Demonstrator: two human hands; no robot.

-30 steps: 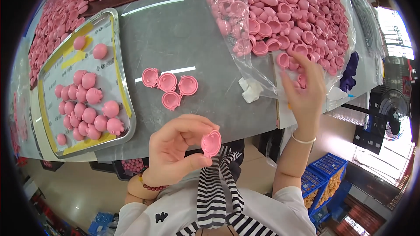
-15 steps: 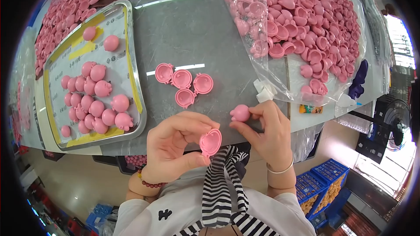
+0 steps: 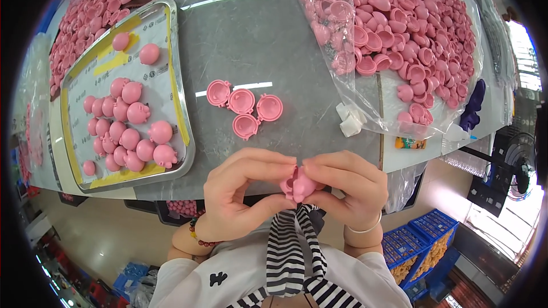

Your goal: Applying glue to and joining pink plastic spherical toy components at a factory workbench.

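In front of my chest, above the table's near edge, two pink plastic half shells meet between my hands. My left hand (image 3: 235, 198) is closed, its thumb and fingertips pinching the left half shell (image 3: 286, 185). The right half shell (image 3: 306, 186), rounded with small bumps, is gripped in the fingertips of my right hand (image 3: 355, 190). The halves touch or nearly touch, and a dark gap shows between them. Beyond my hands, several open half shells (image 3: 241, 101) lie hollow side up on the grey table (image 3: 302, 40).
At left, a metal tray (image 3: 187, 157) lined with paper and yellow tape holds several closed pink balls (image 3: 130, 138). A clear plastic bag (image 3: 337, 74) spills a large heap of half shells (image 3: 399, 28) at right. A white crumpled piece (image 3: 350, 120) lies near my right hand.
My hands have come together. The right hand moved left and down with its half shell, against the one in my left hand, which has turned its hollow side rightward.
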